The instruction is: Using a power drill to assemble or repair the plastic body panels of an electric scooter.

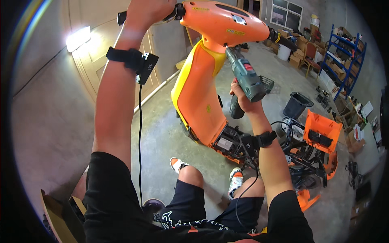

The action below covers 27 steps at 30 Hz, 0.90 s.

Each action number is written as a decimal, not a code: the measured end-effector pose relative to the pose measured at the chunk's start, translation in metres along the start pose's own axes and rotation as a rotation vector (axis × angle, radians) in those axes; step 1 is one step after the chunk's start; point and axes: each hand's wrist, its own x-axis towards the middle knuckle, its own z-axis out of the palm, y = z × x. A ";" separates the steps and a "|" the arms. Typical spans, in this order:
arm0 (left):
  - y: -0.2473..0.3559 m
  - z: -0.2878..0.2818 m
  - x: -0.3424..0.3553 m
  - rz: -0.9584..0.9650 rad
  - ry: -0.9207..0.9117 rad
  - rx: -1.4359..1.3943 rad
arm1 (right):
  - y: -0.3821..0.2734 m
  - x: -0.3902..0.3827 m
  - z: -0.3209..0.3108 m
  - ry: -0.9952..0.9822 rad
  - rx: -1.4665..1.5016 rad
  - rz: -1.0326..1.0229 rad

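My left hand (148, 10) is closed on the left end of the scooter's black handlebar, at the top edge of the view. My right hand (243, 97) grips a green-grey cordless drill (252, 83), whose front end is at a small hole or fastener on the underside of the orange handlebar housing (219, 26). The orange and yellow scooter front column (200, 97) runs down from the housing to an opened base (227, 141) with exposed black parts. Both my wrists wear black straps with small cabled devices.
A partly stripped orange and black scooter frame (314, 150) lies at the right, near a black bucket (296, 105). Blue shelving (342, 60) with boxes, a chair (312, 56) and scattered parts line the right wall. A lit lamp (78, 38) is by the door at left. An open cardboard box (56, 214) is at lower left.
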 end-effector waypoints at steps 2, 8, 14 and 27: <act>0.003 -0.001 0.002 -0.038 -0.059 -0.042 | -0.005 0.002 -0.001 0.008 0.056 0.017; -0.001 0.006 0.002 0.240 -0.061 0.224 | -0.023 0.004 -0.001 -0.018 0.026 0.029; -0.003 0.006 -0.003 0.291 0.025 0.248 | -0.023 0.001 0.006 0.065 0.010 0.087; -0.010 0.010 -0.004 0.278 0.189 0.270 | -0.010 -0.002 0.016 0.119 0.104 0.052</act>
